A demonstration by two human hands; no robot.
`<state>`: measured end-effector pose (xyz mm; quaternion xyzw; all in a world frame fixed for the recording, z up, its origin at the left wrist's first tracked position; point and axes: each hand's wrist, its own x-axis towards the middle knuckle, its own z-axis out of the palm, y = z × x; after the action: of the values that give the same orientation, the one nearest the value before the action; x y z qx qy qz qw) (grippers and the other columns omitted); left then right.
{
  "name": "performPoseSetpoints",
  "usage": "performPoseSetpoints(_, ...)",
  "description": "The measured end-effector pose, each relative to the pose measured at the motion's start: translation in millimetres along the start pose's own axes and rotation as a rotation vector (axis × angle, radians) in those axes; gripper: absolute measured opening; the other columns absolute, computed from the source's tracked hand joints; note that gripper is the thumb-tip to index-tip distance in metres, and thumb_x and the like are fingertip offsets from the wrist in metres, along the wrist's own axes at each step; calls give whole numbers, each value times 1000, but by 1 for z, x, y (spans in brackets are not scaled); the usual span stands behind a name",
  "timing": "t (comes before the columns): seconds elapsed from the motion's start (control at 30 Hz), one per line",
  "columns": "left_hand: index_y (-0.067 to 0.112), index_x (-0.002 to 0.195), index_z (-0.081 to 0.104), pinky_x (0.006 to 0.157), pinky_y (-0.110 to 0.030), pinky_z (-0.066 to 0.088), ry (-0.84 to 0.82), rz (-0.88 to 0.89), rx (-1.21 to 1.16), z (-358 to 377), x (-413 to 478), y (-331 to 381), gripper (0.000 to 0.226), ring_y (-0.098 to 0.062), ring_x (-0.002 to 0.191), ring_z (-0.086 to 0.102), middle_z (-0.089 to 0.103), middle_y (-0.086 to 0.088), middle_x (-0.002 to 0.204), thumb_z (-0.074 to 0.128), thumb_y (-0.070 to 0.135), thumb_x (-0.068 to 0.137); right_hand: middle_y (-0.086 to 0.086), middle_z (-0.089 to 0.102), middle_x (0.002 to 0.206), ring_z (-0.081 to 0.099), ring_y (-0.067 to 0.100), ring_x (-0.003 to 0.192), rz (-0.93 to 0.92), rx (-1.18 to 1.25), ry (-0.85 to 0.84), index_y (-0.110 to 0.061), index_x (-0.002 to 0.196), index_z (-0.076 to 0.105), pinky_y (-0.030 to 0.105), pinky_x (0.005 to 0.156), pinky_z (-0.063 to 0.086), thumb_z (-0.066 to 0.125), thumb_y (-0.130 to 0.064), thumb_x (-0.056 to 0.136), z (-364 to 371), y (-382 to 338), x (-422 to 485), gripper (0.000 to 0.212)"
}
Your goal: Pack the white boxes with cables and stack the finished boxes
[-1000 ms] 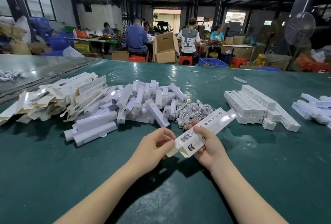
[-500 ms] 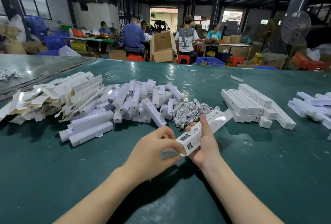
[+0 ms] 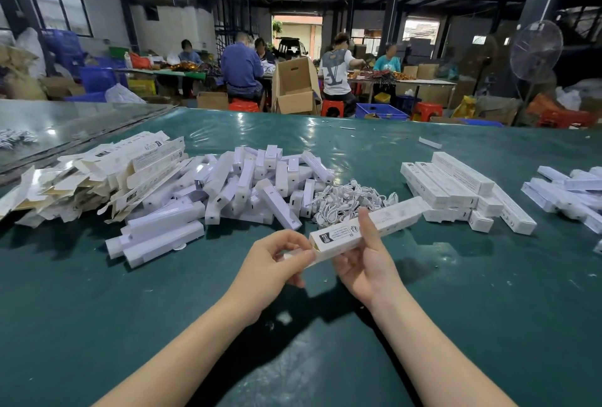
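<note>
A long white box (image 3: 387,223) is held above the green table, its near end toward me. My right hand (image 3: 365,261) grips it from below, index finger up along its side. My left hand (image 3: 275,261) pinches the flap at the box's near end. Behind the box lies a heap of coiled white cables (image 3: 350,199). To the right, a stack of finished white boxes (image 3: 456,190) sits in neat layers. Left of the cables is a jumble of white inner trays (image 3: 247,185), and further left a pile of flat unfolded cartons (image 3: 91,178).
More white boxes (image 3: 570,193) lie at the table's right edge. A few white trays (image 3: 156,237) sit close on the left. The green table (image 3: 488,292) has bare surface in front of me. People work at tables far behind, beside an open cardboard carton (image 3: 294,85).
The flat carton has been squared into a box shape and turned more level. My left hand has moved onto the near end flap; my right index finger now points up along the box.
</note>
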<state>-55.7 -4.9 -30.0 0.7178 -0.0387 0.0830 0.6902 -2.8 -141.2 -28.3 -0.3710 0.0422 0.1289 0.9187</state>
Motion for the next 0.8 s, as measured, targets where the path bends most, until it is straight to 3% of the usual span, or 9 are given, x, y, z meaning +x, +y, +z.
performPoseSetpoints(0.2,16,65,60,45,-19,45,118,-43,-150,-2,3,1,28,-9,40,46,60,0,61,59,-7,81,0,64,56,41,3,31,52,-148,-143,-12,81,56,14,31,37,63,-32,63,-2,0,1,27)
performPoseSetpoints(0.33,12,81,50,46,-19,48,196,-63,-300,-4,7,2,21,-6,45,51,61,-1,60,57,-8,81,0,66,61,56,8,39,86,-178,-258,-15,84,56,16,35,43,58,-30,68,-1,2,-1,22)
performPoseSetpoints(0.47,10,76,54,46,-19,48,73,-85,-461,-5,7,6,6,-4,51,54,62,2,61,59,7,77,1,66,60,60,11,42,83,-125,-260,-16,84,58,17,39,48,57,-28,69,-2,2,-1,20)
performPoseSetpoints(0.67,13,70,58,52,-20,51,177,-33,-248,-4,8,0,16,-6,64,59,62,2,70,64,2,80,4,66,61,61,12,43,79,-89,-266,-14,83,59,20,42,51,58,-26,68,-4,3,0,20)
performPoseSetpoints(0.8,12,69,59,52,-20,51,188,-42,-300,-7,8,2,19,-6,62,62,65,0,69,61,-3,81,5,66,61,62,13,44,90,-67,-272,-13,84,60,21,43,52,71,-29,59,-2,4,-1,32)
